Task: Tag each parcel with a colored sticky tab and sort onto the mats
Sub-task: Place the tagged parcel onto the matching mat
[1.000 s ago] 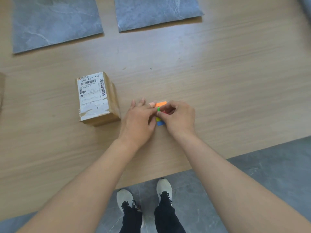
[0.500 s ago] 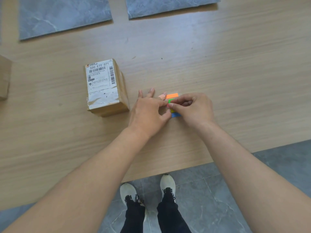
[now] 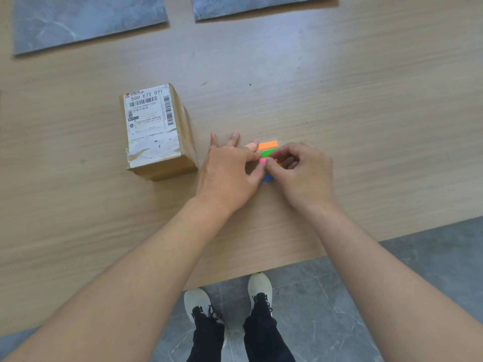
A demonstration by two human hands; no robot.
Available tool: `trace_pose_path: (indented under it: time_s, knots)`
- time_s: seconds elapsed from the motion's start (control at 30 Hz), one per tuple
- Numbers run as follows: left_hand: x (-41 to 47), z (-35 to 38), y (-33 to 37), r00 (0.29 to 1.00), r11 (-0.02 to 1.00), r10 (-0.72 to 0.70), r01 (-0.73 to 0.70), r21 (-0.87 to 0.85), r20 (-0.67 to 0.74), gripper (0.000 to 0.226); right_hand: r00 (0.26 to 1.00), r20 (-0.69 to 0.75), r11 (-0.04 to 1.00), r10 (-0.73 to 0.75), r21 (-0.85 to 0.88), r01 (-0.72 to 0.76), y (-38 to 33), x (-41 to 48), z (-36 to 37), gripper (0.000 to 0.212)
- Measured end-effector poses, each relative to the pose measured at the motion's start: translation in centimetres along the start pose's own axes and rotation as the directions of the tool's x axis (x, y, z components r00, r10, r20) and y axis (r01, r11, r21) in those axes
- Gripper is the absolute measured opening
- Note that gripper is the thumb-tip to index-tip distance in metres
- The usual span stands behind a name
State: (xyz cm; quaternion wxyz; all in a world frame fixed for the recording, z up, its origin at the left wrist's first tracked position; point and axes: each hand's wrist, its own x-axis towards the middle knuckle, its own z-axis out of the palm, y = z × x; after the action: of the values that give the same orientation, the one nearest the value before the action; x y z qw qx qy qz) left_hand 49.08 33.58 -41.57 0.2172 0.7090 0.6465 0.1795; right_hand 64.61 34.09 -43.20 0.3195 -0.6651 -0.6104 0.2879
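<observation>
Nearest, two pale grey trainers (image 3: 227, 296) stand on a grey tiled floor (image 3: 418, 270) below the edge of a light wooden table (image 3: 366, 113). Two bare forearms reach onto it. The left hand (image 3: 230, 176) lies flat, fingers pinning a small pad of coloured sticky tabs (image 3: 267, 148) (orange, green, pink and blue strips show). The right hand (image 3: 303, 173), fingertips pinched together, grips the pink tab. Just left of the hands sits a brown cardboard parcel (image 3: 156, 131) with a white shipping label. Farthest away lie two grey marbled mats (image 3: 88, 19).
</observation>
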Motion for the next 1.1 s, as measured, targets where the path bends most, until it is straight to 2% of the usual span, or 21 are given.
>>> trace_pose_path:
  time_s: [0.07,0.23,0.37,0.43,0.5,0.57,0.67,0.8,0.9,1.0,1.1]
  knots:
    - [0.1,0.2,-0.1,1.000,1.000,0.002,-0.002,0.020,-0.008,0.032,0.999,-0.022,0.999,-0.037,-0.021,0.037,0.2,-0.1,0.2,0.006]
    - [0.4,0.6,-0.1,1.000,0.996,-0.008,0.010,0.090,-0.015,0.033,0.996,0.056,0.996,-0.065,-0.059,0.069,0.5,0.2,-0.6,0.006]
    - [0.7,0.4,0.3,0.999,0.983,-0.033,0.031,0.181,0.009,0.037,0.989,0.140,0.993,0.040,-0.117,-0.024,0.2,1.3,-1.8,0.009]
    - [0.7,0.3,0.5,0.999,0.980,-0.039,0.035,0.197,0.016,0.037,0.984,0.107,0.988,0.142,-0.078,-0.134,0.7,1.9,-2.3,0.008]
    - [0.7,0.3,0.5,0.999,0.985,-0.043,0.040,0.167,0.014,0.035,0.968,0.015,0.968,0.250,0.027,-0.250,1.3,2.1,-3.1,0.012]
    - [0.7,0.4,0.3,0.999,0.989,-0.049,0.048,0.142,0.005,0.033,0.943,-0.101,0.943,0.316,0.137,-0.302,1.5,1.9,-4.2,0.017]
    - [0.6,0.6,0.1,0.998,0.993,-0.057,0.060,0.106,-0.025,0.030,0.912,-0.232,0.899,0.338,0.368,-0.240,0.7,0.7,-5.2,0.015]
    - [0.5,0.7,-0.1,0.995,0.997,-0.056,0.052,-0.053,-0.077,0.025,0.919,-0.260,0.833,0.298,0.540,-0.117,-1.0,-1.5,-4.7,0.017]
    - [-0.3,1.3,-0.6,0.987,0.981,-0.016,-0.015,-0.193,-0.159,0.026,0.925,-0.275,0.814,0.263,0.578,-0.060,-1.9,-2.5,-3.9,0.021]
    - [-1.7,1.9,-1.3,0.974,0.975,0.023,-0.072,-0.208,-0.226,0.023,0.919,-0.302,0.809,0.253,0.588,-0.029,-1.9,-3.2,-3.4,0.021]
    - [-3.8,1.5,-1.2,0.918,0.960,0.091,-0.183,-0.210,-0.387,0.013,0.919,-0.338,0.828,0.204,0.560,0.022,-2.2,-4.2,-3.0,0.024]
